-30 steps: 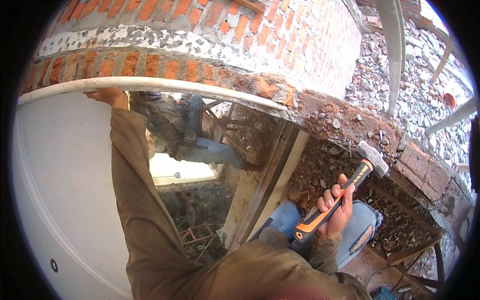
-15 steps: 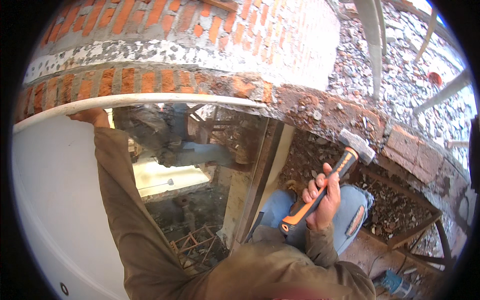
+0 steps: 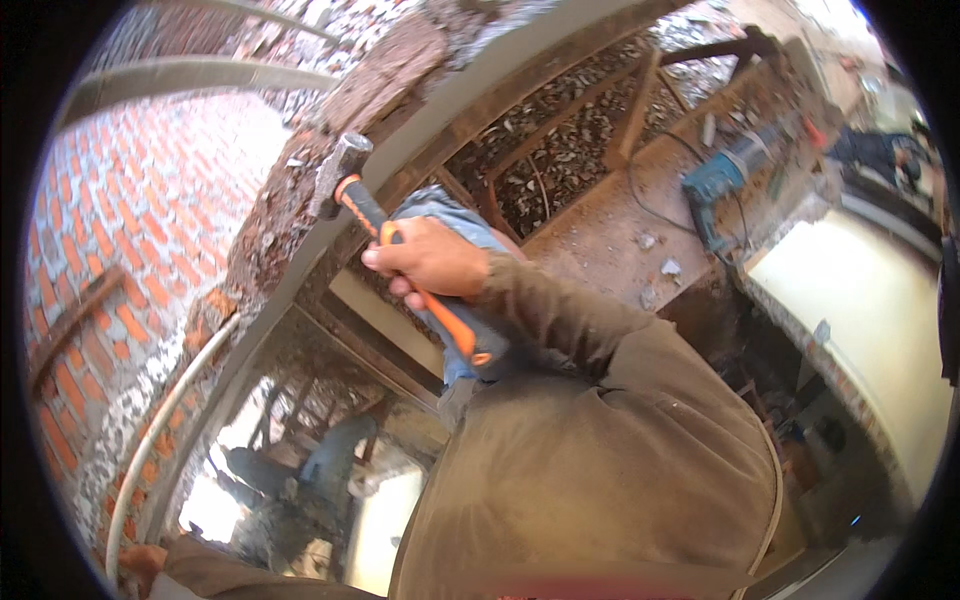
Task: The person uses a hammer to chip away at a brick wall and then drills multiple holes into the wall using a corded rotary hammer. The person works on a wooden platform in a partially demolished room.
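Note:
In my right hand [image 3: 430, 258] is a club hammer [image 3: 398, 228], its black and orange handle wrapped by my fingers. The grey steel head [image 3: 342, 172] points up and left, close to a broken brick and mortar edge [image 3: 285, 215]. My left hand [image 3: 145, 562] is at the lower left, closed on a curved white pipe [image 3: 150, 440]; its fingers are partly hidden. Below the hammer, part of my jeans [image 3: 450, 215] shows behind my right hand. A dark glass-like pane [image 3: 300, 420] lies between my two arms, showing a blurred reflection.
A blue corded power tool [image 3: 715, 190] lies on a dusty wooden board [image 3: 590, 250] with its cable. Beyond it are a rusty metal frame [image 3: 640, 110] and rubble [image 3: 570, 130]. A brick wall [image 3: 130, 200] stands left, with a wooden strip [image 3: 75, 325]. At right is a pale panel [image 3: 860, 290].
My view has turned right, so the brick wall now lies left and the blue power tool shows more fully. The club hammer stays in my right hand; the left remains at the pipe.

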